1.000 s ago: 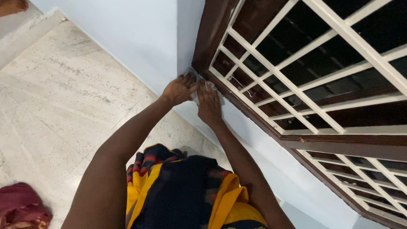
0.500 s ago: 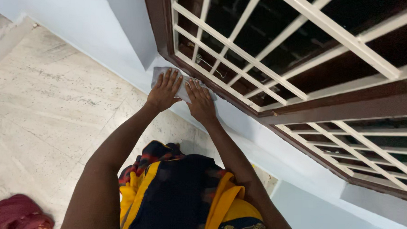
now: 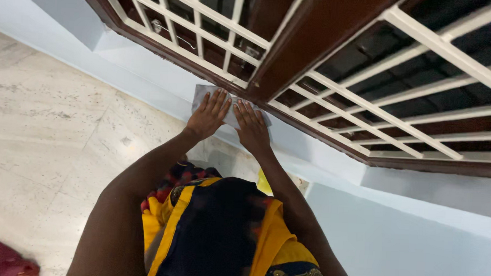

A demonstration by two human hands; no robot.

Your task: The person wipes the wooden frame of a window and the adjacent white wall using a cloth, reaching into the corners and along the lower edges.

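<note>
Both palms flat on a cloth at the window ledge

While both arms reach up, the left hand (image 3: 206, 117) and right hand (image 3: 251, 126) lie side by side on a pale grey cloth (image 3: 202, 95), fingers spread wide and pressing rather than gripping. The cloth sits on the light blue ledge (image 3: 149, 67), just beneath the dark brown window frame (image 3: 293, 49) and its white grille (image 3: 368, 113). With nothing pinched, the cloth could slide out from under the palms and drop to the marble floor (image 3: 52, 129), or fingertips could knock the frame edge
</note>
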